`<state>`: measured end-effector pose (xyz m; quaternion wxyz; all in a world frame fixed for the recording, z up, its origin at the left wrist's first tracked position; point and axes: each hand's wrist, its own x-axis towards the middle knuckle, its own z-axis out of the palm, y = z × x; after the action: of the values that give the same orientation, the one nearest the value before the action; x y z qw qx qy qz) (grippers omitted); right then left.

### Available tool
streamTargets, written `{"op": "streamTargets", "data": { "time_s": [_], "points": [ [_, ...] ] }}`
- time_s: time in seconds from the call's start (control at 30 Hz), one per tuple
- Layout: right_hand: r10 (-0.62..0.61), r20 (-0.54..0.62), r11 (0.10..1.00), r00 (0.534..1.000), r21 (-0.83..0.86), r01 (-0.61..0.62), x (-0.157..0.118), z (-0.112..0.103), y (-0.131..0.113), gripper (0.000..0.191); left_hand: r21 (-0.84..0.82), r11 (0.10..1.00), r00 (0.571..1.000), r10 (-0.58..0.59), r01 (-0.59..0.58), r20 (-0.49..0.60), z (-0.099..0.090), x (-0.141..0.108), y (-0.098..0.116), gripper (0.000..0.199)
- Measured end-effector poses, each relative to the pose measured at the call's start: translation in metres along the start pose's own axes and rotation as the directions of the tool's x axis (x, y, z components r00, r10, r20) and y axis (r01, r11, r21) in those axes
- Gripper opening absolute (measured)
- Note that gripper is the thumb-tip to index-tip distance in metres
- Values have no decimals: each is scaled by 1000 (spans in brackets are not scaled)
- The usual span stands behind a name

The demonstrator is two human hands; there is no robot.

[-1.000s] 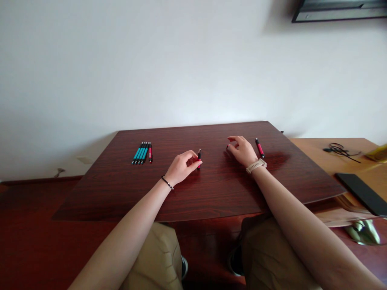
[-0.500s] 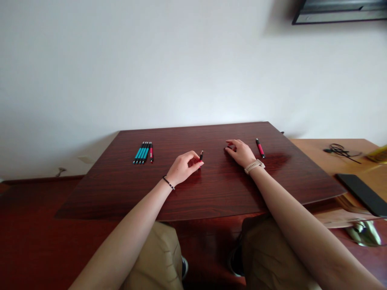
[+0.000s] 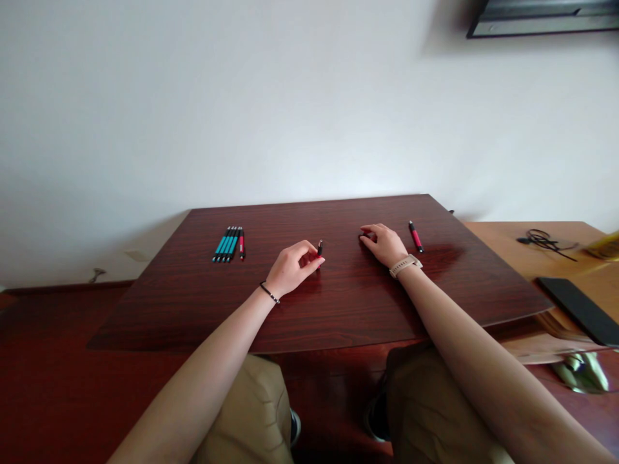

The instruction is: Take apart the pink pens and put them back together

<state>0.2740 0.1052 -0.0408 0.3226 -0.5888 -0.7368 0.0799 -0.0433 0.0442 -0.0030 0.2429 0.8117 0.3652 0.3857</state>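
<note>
A red and black pen [image 3: 320, 248] stands nearly upright between the thumb and fingers of my left hand [image 3: 293, 265], near the middle of the table. My right hand [image 3: 384, 245] rests on the tabletop with its fingers curled; a small dark piece shows at the fingertips, mostly hidden by them. To the right of that hand lies another red and black pen [image 3: 416, 237]. On the left side, several turquoise and black pens [image 3: 226, 245] lie side by side, with a red and black pen [image 3: 242, 245] at the right end of their row.
The dark brown table [image 3: 309, 316] stands against a white wall. To its right is a lighter wooden surface [image 3: 512, 241] with a coiled black cable [image 3: 544, 240], a flat black object [image 3: 578, 309] and something yellow [image 3: 604, 247]. A dark wall-mounted device [image 3: 546, 19] hangs at upper right.
My left hand and its pen have shifted very slightly left, and the pen stands a little more upright. My right hand is almost still; the pens on the table have not moved.
</note>
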Motion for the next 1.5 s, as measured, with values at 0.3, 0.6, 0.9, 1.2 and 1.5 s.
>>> {"op": "streamTargets", "data": {
  "time_s": [0.3,0.6,0.9,1.2,1.5],
  "points": [
    [21,-4,999,1000,24,-21,0,0,2,20,-49,999,996,-11,7,-92,0,1,-2,25],
    [32,-3,999,999,17,-32,-1,-2,2,13,-80,996,988,-56,45,-141,-1,2,-8,27],
    [29,3,999,1000,17,-30,-2,-2,-1,12,-87,995,986,-58,45,-156,0,1,-9,20],
    [29,3,999,1000,14,-29,-2,-1,-1,12,-274,961,992,-68,38,-103,-1,0,-4,23],
    [93,-19,974,995,211,-87,-3,1,-5,13,-395,915,997,-74,77,22,-4,-1,-4,34]
  ]
}}
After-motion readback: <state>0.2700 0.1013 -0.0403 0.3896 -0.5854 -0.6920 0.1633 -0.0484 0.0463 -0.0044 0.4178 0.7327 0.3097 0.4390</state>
